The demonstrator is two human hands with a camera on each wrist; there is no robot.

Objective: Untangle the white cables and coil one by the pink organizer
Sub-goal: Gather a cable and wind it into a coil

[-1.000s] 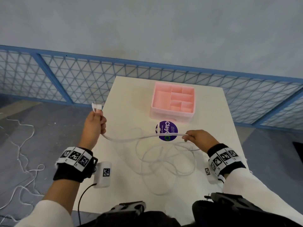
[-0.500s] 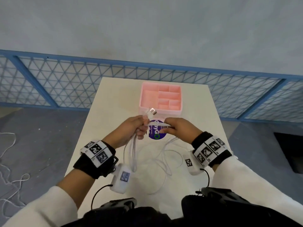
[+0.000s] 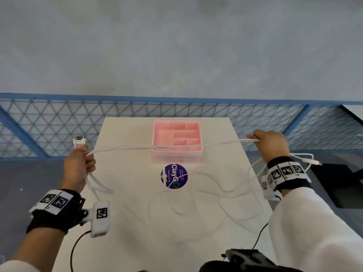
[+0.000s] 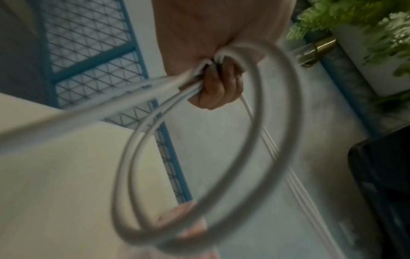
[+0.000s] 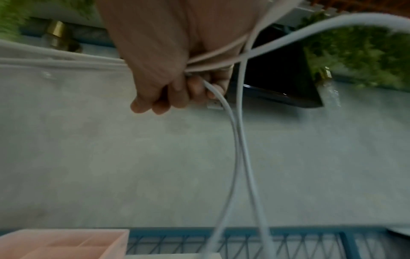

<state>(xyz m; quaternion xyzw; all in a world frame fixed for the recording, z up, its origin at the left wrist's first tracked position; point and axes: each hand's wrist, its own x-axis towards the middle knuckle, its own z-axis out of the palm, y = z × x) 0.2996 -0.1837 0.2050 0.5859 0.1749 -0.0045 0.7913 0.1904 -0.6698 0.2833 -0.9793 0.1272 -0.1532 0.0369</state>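
My left hand (image 3: pixel 79 165) grips a bundle of white cable (image 3: pixel 163 147) left of the table, with USB plugs (image 3: pixel 79 141) sticking up above the fist and short loops (image 4: pixel 199 157) hanging below it. My right hand (image 3: pixel 269 143) holds the cable strands at the table's right edge. The strands stretch taut between both hands, across the pink organizer (image 3: pixel 176 143). More white cable lies in loose tangled curves on the table (image 3: pixel 225 195). A free connector end (image 3: pixel 314 161) dangles by my right wrist. In the right wrist view my fingers (image 5: pixel 175 94) are curled round the cable (image 5: pixel 235 133).
The white table (image 3: pixel 127 222) carries a round purple sticker (image 3: pixel 174 176) in front of the organizer. A blue mesh fence (image 3: pixel 59 124) runs behind the table. A dark object (image 3: pixel 341 185) stands on the floor to the right.
My hands were together near the organizer half a second ago; they have pulled apart to the table's left and right, drawing the cable strands taut across the organizer.
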